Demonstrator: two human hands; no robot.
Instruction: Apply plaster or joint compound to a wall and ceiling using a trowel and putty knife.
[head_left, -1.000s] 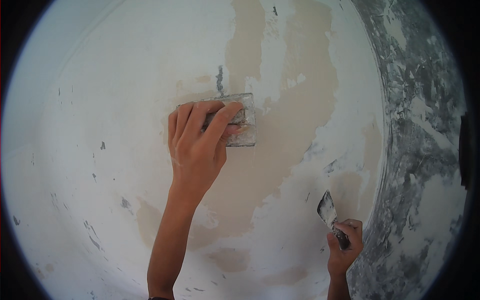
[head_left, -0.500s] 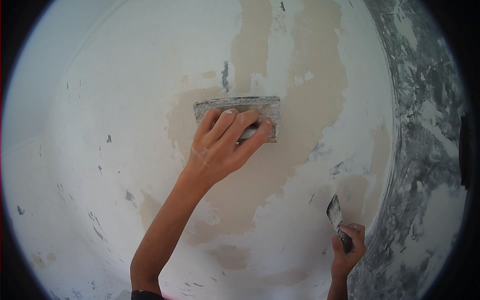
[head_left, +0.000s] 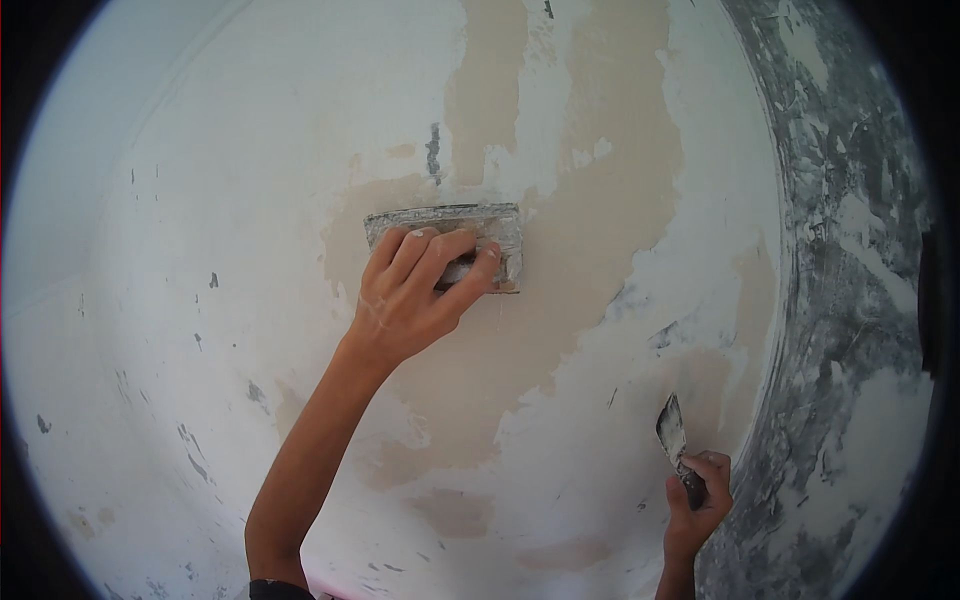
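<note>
My left hand (head_left: 415, 285) is closed round the handle of a plastering trowel (head_left: 508, 222), whose broad rectangular plate lies against the wall (head_left: 560, 260). Dried grey-white plaster crusts the plate. Beige damp-looking patches and white areas cover the wall around it. Low on the right, my right hand (head_left: 697, 505) grips the dark handle of a small putty knife (head_left: 672, 425). Its pointed blade is turned upward and smeared with white plaster. Whether that blade touches the wall I cannot tell.
A rough grey strip of wall (head_left: 850, 300) with white smears runs down the right side. A dark grey mark (head_left: 433, 155) shows just above the trowel. Several small dark scuffs are scattered over the white surface at the left.
The trowel in my left hand has slid left and slightly down across the wall. My right hand and the putty knife have hardly moved.
</note>
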